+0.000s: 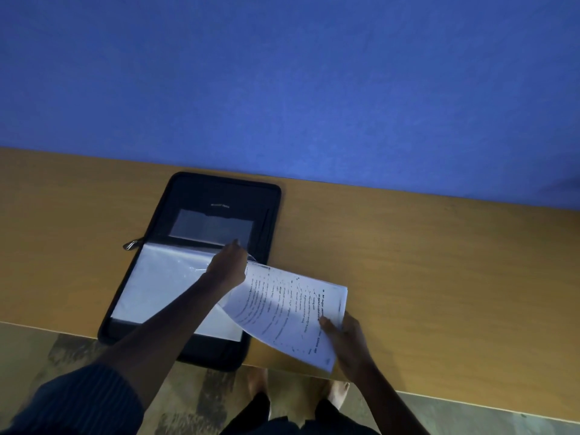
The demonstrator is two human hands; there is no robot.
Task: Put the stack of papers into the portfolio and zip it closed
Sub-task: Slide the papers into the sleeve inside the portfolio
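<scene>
The black zip-around fabric portfolio [191,262] lies open on the tan wood-grain table [423,262], its near edge hanging slightly over the table's front so the inside is within easy reach. A clear plastic sleeve [163,277] covers the nearer half. The left hand [227,265] reaches across and pinches the far corner of that sleeve, apparently lifting it to open a gap, though the dim light makes the exact grip hard to read. The right hand [342,334] grips the white printed stack of papers [288,312] by its right edge, thumb on top, holding it tilted with its left end aimed at the lifted sleeve; the stack is partly over the portfolio's right side and not yet inside. The silver zipper pull [130,244] rests at the left of the spine, undone. A plain blue wall [282,89] backs the table, and a mottled floor [188,397] shows below.
</scene>
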